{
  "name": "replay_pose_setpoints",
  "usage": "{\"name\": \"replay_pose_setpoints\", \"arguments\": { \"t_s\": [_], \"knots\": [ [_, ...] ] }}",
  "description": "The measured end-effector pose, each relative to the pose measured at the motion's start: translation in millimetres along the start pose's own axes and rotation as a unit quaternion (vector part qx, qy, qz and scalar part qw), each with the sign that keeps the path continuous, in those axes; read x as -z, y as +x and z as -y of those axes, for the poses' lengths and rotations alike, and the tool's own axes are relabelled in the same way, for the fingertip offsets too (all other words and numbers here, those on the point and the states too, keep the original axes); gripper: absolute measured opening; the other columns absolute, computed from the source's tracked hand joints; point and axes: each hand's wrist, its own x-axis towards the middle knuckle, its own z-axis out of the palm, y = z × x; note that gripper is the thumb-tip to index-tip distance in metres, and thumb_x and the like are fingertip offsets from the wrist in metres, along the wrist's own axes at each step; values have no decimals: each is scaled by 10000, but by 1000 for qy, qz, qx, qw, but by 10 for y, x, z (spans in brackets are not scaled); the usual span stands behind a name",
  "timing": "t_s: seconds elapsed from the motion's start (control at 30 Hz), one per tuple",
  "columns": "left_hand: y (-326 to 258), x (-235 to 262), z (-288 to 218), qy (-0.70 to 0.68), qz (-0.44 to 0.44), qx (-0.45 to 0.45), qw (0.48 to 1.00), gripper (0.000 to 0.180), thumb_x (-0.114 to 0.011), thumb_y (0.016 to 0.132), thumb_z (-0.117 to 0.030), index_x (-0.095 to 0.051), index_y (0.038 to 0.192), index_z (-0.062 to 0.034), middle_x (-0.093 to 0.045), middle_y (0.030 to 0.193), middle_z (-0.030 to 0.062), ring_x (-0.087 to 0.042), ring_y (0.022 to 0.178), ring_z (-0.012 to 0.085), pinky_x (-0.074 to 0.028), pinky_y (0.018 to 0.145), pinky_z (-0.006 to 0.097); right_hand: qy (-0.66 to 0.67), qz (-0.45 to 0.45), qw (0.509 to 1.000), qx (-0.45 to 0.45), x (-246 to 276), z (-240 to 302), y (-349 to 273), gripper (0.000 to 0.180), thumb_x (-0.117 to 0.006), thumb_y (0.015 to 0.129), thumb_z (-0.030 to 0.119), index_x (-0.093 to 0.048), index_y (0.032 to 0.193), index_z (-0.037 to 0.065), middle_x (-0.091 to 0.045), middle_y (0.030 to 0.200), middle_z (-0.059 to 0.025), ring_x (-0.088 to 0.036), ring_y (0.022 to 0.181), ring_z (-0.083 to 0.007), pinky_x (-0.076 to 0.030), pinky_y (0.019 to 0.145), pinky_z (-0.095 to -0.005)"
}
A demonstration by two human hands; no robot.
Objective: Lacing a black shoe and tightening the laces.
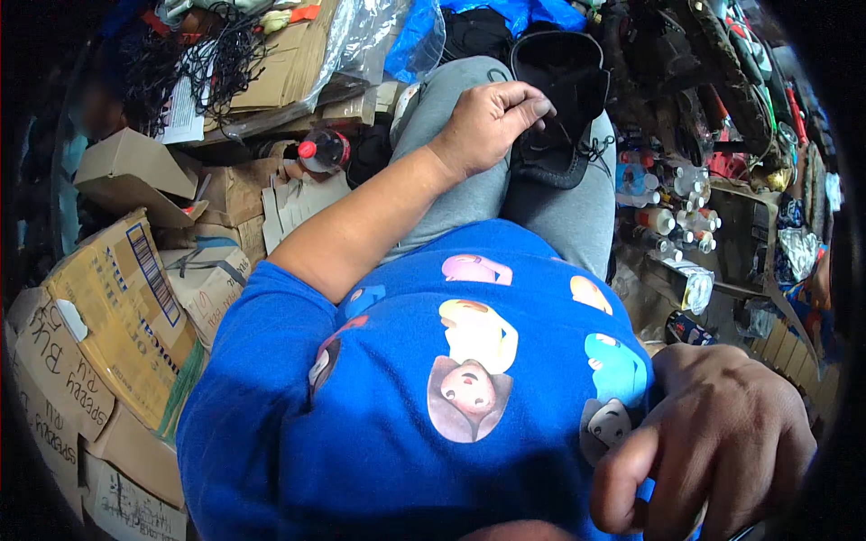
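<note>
"Where is the black piece (580, 81) to be found?"

"It is laid across the lap, over the grey trousers (568, 230), at one o'clock. A dark cord (599, 146) is seen at its lower right edge."

"And how are the hands held?"

"The left hand (496, 126), between twelve and one, is held at its left side, fingers curled and thumb brought toward the forefinger; whether anything is pinched cannot be told. The right hand (722, 428), at four o'clock, is raised near the camera with fingers bent; its fingertips are not clearly shown, so its grip cannot be told either."

"How is the handling best done?"

"The piece should be kept steady against both thighs, with its rim braced by the left hand. The cord is best kept clear of the fingers, and any pull made slowly, lest the piece be dragged askew."
</note>
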Motion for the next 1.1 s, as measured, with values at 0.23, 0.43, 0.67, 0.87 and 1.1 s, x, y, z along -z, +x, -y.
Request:
{"name": "replay_pose_setpoints", "arguments": {
  "t_s": [0.23, 0.43, 0.67, 0.87, 1.1],
  "knots": [
    [-26, 33, -10, 13, -3, -10, 1000, 199, -563, 931, -167, -673, 942, -1, -660, 835, 42, -604, 782, 103, -480, 735, 240, 40, 30, 998, -41, 90, -130, 258, 233, -430, 924, 43, -617, 786, 20, -639, 866, -143, -612, 670, -239, -510, 705, -393],
    [-15, -9, 2, 14, 0, -7, 1000, 206, -570, 925, -177, -677, 935, -1, -665, 816, 48, -606, 764, 101, -481, 731, 242, 85, 52, 992, -71, 79, -108, 151, 232, -429, 928, 45, -616, 794, 17, -639, 884, -151, -612, 671, -244, -509, 709, -400],
    [24, -23, -24, 32, -1, -26, 999, 211, -571, 925, -188, -678, 937, -7, -670, 817, 53, -616, 758, 103, -488, 719, 244, 122, 64, 984, -112, 189, 105, -124, 230, -428, 931, 48, -615, 803, 12, -638, 906, -160, -612, 672, -249, -508, 713, -409],
    [0, 1, 34, 23, -3, -18, 1000, 205, -573, 925, -183, -679, 943, -9, -670, 818, 47, -615, 762, 101, -487, 720, 239, 166, 86, 971, -151, 275, -67, 66, 229, -427, 934, 51, -615, 810, 9, -638, 924, -167, -612, 673, -254, -507, 717, -417],
    [46, -45, -7, 17, 4, -28, 999, 209, -580, 922, -189, -680, 942, -7, -671, 832, 47, -612, 773, 97, -487, 718, 238, 9, -43, 999, -15, 476, 190, -353, 244, -695, 836, 232, -603, 977, 55, -664, 905, -164, -649, 616, -195, -483, 727, -377]
  ]
}}
